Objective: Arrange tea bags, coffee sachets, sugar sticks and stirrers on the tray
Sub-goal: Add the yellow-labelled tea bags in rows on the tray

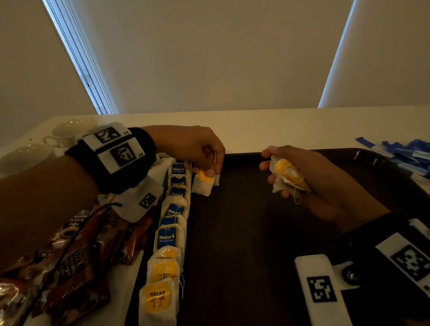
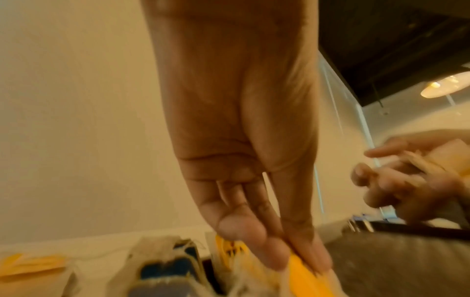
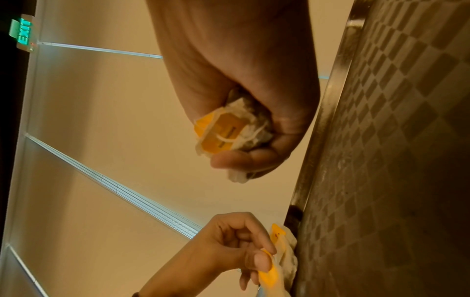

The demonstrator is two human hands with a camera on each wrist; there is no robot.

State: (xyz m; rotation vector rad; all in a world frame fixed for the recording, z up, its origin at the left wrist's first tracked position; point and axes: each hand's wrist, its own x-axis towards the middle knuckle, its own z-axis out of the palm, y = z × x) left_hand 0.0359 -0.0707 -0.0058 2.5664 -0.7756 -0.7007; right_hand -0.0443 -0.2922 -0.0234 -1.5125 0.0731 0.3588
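Note:
A dark tray [image 1: 242,238] lies on the white counter. Down its left edge runs a row of tea bags [image 1: 170,237], blue-tagged at the far end and yellow-tagged near me. My left hand [image 1: 209,166] pinches a yellow-tagged tea bag [image 1: 203,183] by its tag and holds it on the tray just right of the row's far end; the left wrist view shows thumb and fingers [image 2: 274,255] closed on the yellow tag [image 2: 302,269]. My right hand [image 1: 290,173] hovers over the tray's far middle, gripping a bunch of yellow-tagged tea bags [image 1: 288,177] [image 3: 229,134].
Brown coffee sachets [image 1: 64,250] lie piled on the counter left of the tray. White cups [image 1: 70,130] stand at the far left. Blue sugar sticks [image 1: 411,156] are heaped beyond the tray's far right corner. The tray's middle and right [image 3: 396,160] are bare.

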